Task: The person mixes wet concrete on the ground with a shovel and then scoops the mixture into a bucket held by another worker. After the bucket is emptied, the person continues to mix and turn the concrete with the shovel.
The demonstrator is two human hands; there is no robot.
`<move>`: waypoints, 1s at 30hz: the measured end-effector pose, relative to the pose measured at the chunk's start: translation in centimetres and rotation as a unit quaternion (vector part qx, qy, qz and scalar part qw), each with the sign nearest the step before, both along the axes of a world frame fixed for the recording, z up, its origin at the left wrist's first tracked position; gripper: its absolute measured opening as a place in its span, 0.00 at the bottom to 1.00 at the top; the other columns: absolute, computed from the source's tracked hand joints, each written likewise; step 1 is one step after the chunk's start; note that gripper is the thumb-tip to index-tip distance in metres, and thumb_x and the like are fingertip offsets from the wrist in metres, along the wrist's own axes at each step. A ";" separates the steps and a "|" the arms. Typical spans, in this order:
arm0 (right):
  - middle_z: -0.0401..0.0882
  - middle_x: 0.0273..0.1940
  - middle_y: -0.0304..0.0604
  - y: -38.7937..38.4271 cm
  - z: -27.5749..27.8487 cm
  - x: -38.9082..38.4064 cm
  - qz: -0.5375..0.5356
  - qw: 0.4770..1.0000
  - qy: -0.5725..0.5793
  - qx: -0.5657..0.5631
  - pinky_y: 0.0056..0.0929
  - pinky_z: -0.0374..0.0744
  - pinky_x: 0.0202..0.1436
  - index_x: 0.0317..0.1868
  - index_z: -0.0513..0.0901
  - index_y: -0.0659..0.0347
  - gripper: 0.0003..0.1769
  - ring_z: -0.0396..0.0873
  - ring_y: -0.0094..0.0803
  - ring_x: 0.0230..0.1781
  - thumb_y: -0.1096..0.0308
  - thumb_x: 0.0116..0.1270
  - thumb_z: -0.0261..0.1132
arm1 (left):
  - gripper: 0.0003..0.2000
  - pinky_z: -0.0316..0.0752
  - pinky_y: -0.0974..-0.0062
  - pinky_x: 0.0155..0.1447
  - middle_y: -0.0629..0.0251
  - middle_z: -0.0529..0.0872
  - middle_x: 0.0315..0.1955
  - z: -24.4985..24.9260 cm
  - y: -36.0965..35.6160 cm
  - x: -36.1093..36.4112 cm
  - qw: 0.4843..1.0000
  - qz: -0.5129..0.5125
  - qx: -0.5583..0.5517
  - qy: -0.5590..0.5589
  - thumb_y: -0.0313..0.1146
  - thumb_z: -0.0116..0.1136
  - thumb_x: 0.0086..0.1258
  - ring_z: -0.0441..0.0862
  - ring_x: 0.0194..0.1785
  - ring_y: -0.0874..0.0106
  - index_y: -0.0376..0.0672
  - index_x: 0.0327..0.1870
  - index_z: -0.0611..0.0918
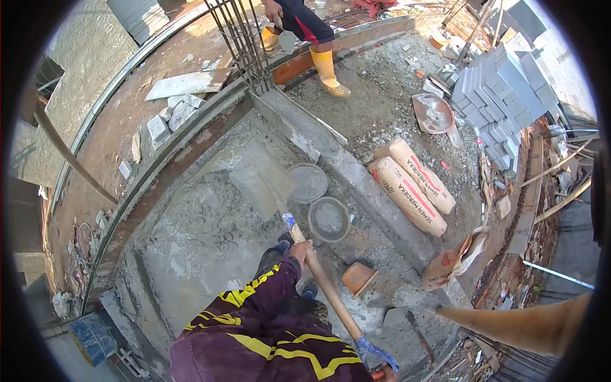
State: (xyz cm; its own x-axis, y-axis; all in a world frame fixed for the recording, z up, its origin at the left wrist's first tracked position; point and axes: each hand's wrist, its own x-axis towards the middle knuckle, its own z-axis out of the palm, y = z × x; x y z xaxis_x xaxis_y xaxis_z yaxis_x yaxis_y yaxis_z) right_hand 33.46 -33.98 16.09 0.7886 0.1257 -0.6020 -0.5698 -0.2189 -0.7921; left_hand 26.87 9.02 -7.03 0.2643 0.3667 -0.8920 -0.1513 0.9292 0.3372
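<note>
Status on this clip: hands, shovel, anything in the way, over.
Left hand mid-shaft, right hand at handle end, both gripping shovel. Blade low over wet mortar. Bucket close beside shaft, not blocking.

Shovel (264, 181) — long pale wooden handle, broad blade caked in wet grey mortar — slants from five o'clock toward eleven, blade down on the mortar heap (191, 242).

Dark maroon sleeve (254, 299) with yellow zigzag stripes, blue glove (374, 351) on the right hand (379, 356).
</note>
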 end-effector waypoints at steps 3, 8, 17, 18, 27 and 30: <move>0.70 0.17 0.40 -3.5 3.1 1.3 0.066 0.994 0.016 0.083 0.29 0.74 0.21 0.28 0.74 0.65 0.05 0.71 0.29 0.15 0.76 0.51 0.62 | 0.10 0.77 0.63 0.36 0.63 0.73 0.27 2.7 -5.1 -3.2 0.997 0.072 -0.020 -0.004 0.34 0.56 0.62 0.77 0.30 0.65 0.40 0.38 0.70; 0.75 0.18 0.42 -1.5 8.4 3.1 0.204 0.971 0.029 0.122 0.28 0.74 0.18 0.30 0.76 0.68 0.07 0.73 0.30 0.12 0.80 0.47 0.62 | 0.11 0.77 0.63 0.38 0.62 0.72 0.28 5.3 -10.9 -7.5 0.983 0.175 -0.006 -0.047 0.33 0.55 0.61 0.76 0.29 0.64 0.41 0.39 0.68; 0.75 0.20 0.40 7.8 14.7 -4.1 0.400 0.892 0.079 0.195 0.22 0.68 0.17 0.34 0.74 0.67 0.07 0.70 0.24 0.13 0.79 0.54 0.63 | 0.15 0.76 0.61 0.43 0.56 0.71 0.33 7.2 -18.5 -14.1 0.939 0.322 -0.026 -0.115 0.34 0.53 0.62 0.74 0.36 0.61 0.40 0.45 0.66; 0.75 0.20 0.39 8.9 14.3 -5.3 0.410 0.887 0.067 0.201 0.22 0.68 0.17 0.35 0.74 0.67 0.07 0.70 0.24 0.12 0.79 0.55 0.63 | 0.16 0.76 0.61 0.45 0.56 0.71 0.34 7.3 -18.5 -14.5 0.934 0.332 -0.014 -0.128 0.35 0.53 0.62 0.74 0.37 0.61 0.39 0.46 0.65; 0.77 0.25 0.40 13.8 4.6 -18.6 0.500 0.844 0.076 0.179 0.23 0.72 0.19 0.35 0.75 0.66 0.09 0.74 0.24 0.16 0.77 0.53 0.64 | 0.22 0.69 0.59 0.55 0.55 0.73 0.44 5.1 -25.1 -23.2 0.905 0.338 0.022 -0.258 0.42 0.49 0.64 0.73 0.49 0.59 0.37 0.52 0.66; 0.75 0.24 0.38 15.1 4.5 -23.6 0.487 0.850 0.071 0.187 0.21 0.72 0.19 0.35 0.74 0.65 0.08 0.73 0.22 0.17 0.76 0.54 0.63 | 0.26 0.67 0.59 0.57 0.55 0.71 0.52 6.1 -26.4 -28.4 0.906 0.319 0.046 -0.274 0.45 0.49 0.64 0.72 0.53 0.59 0.38 0.59 0.64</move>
